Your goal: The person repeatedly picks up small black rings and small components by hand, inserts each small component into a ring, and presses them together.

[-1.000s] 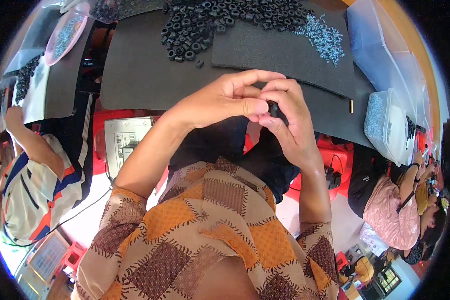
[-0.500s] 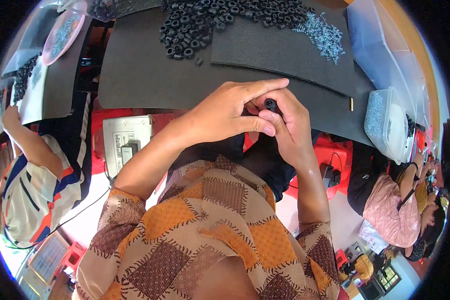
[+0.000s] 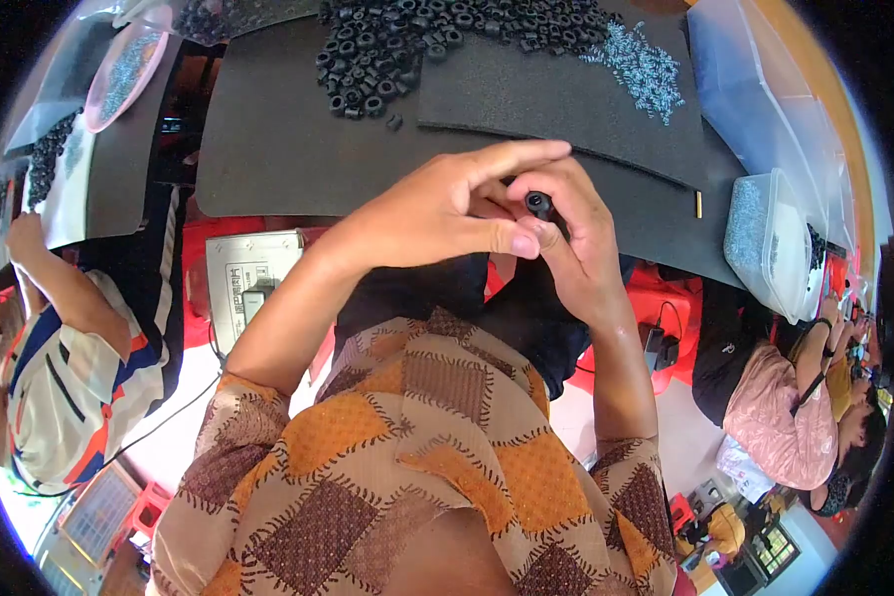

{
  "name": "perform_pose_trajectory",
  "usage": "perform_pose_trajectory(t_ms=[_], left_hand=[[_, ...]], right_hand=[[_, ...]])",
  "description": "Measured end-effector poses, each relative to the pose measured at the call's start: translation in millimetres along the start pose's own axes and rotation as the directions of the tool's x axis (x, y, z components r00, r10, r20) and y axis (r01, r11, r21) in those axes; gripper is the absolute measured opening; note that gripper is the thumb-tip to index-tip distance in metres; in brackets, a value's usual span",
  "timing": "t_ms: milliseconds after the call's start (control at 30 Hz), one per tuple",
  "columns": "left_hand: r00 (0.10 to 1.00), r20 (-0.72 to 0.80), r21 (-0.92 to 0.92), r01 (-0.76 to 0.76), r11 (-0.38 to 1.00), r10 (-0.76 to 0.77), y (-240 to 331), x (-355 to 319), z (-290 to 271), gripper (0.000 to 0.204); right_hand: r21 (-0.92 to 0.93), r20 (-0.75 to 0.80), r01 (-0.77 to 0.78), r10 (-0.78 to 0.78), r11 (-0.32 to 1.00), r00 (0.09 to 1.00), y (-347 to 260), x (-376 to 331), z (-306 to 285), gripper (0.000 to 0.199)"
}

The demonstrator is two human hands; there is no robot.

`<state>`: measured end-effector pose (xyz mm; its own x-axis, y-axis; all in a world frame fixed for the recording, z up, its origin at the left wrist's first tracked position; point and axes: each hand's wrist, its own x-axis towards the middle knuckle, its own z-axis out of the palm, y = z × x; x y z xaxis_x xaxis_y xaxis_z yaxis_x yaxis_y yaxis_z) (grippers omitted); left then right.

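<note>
My right hand (image 3: 578,223) is closed round a small black cylindrical piece (image 3: 538,202), its round end with a hole facing up between thumb and curled forefinger. Close against it on the left, my left hand (image 3: 447,207) has thumb and forefinger stretched out and apart. The left thumb tip lies by the right thumb, and the other left fingers bend in behind, partly hidden. Beyond the hands, a heap of black ring-shaped pieces (image 3: 377,60) covers the far part of the dark table. Small silvery-blue springs (image 3: 638,74) lie scattered on a thick black foam mat (image 3: 526,99).
At the right stand a clear bin (image 3: 755,109) and a smaller tub (image 3: 765,248) of springs. A small brass-coloured pin (image 3: 698,205) lies near the table's right edge. Co-workers sit at both sides; a pink tray (image 3: 129,70) of springs is at the far left.
My left thumb has shifted slightly left and down, and my left forefinger has risen a little. The black cylindrical piece stays in my right hand.
</note>
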<state>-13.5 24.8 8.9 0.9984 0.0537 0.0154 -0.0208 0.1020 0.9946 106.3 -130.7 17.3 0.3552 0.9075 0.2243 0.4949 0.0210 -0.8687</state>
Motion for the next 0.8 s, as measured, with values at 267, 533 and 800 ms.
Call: perform_pose_trajectory(t_ms=[267, 533, 800], left_hand=[[0.996, 0.015, -0.206, 0.089, 0.975, -0.088, 0, 12, -13, 0.071], [0.997, -0.065, 0.079, 0.052, 0.996, -0.047, 2, 16, -5, 0.068], [0.967, -0.201, 0.544, -0.024, 0.839, 0.158, -4, 16, 6, 0.063]], right_hand=[[-0.156, -0.021, 0.123, -0.128, 0.980, 0.992, 16, 2, 2, 0.031], [-0.366, -0.042, 0.173, -0.202, 0.915, 0.978, 24, 3, -1, 0.033], [-0.269, -0.101, 0.097, -0.128, 0.958, 0.987, 25, -3, -6, 0.043]])
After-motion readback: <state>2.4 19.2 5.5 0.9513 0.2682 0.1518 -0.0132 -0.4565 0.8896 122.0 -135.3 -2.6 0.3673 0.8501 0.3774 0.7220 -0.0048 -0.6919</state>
